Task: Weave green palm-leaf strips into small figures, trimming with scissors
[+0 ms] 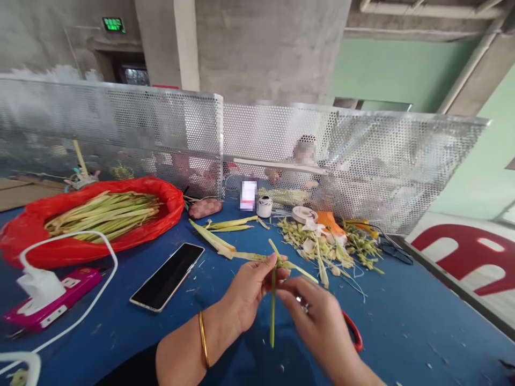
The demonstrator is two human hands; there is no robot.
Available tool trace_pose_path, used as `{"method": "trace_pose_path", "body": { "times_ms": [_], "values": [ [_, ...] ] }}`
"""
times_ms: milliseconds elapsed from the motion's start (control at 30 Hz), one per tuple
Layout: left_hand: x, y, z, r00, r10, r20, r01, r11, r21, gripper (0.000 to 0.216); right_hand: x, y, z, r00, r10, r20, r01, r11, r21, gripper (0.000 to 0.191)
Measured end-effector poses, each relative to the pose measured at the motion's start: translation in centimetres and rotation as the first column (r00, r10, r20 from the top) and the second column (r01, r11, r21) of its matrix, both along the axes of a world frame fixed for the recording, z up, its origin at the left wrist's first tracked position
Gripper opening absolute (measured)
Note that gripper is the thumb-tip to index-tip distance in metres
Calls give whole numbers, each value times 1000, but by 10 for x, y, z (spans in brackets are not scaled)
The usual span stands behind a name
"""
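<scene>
Leaf strips (273, 313) cross between a phone (167, 277) and scraps (308, 245), near a red loop (356, 331).

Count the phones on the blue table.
2: a flat phone with a dark screen, left of the left hand, and an upright phone, lit but blurred, in front of the mesh partition. More could be hidden under the plant scraps.

Left hand (249, 295), right hand (316, 308): two working. One gold bangle (203, 338) showing. One dark phone (168, 276) lying flat, one lit screen (248, 194) standing. One red bag (171, 195) holding leaf strips (104, 214), too many for counting. One power strip (85, 280), one checked pouch (205, 208), one white spool (264, 208), one tape roll (301, 213) resting. One green sign (113, 24) glowing.
</scene>
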State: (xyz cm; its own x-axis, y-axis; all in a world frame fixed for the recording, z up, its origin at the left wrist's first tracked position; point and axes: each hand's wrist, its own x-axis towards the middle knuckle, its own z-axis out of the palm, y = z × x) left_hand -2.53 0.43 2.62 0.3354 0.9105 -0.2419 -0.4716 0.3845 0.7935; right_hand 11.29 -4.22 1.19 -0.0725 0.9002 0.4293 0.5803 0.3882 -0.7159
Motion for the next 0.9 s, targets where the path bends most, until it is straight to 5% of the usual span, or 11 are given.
{"method": "trace_pose_path", "body": {
  "times_ms": [233,400,700,900],
  "values": [
    [4,-7,-4,991,-130,-21,132,979,153,35,-17,8,-17,870,19,-492,-135,970,-203,33],
    [3,-5,-2,991,-119,-67,131,969,211,25,-14,3,-6,818,-11,-575,-166,953,-254,34],
    [4,-6,-3,997,-48,-63,57,987,148,31,-17,-1,-10,891,91,-444,-195,961,-195,32],
    [-4,4,1,996,21,-91,-2,980,199,32,-4,-2,-8,997,62,-46,-60,997,56,22]
  ]
}}
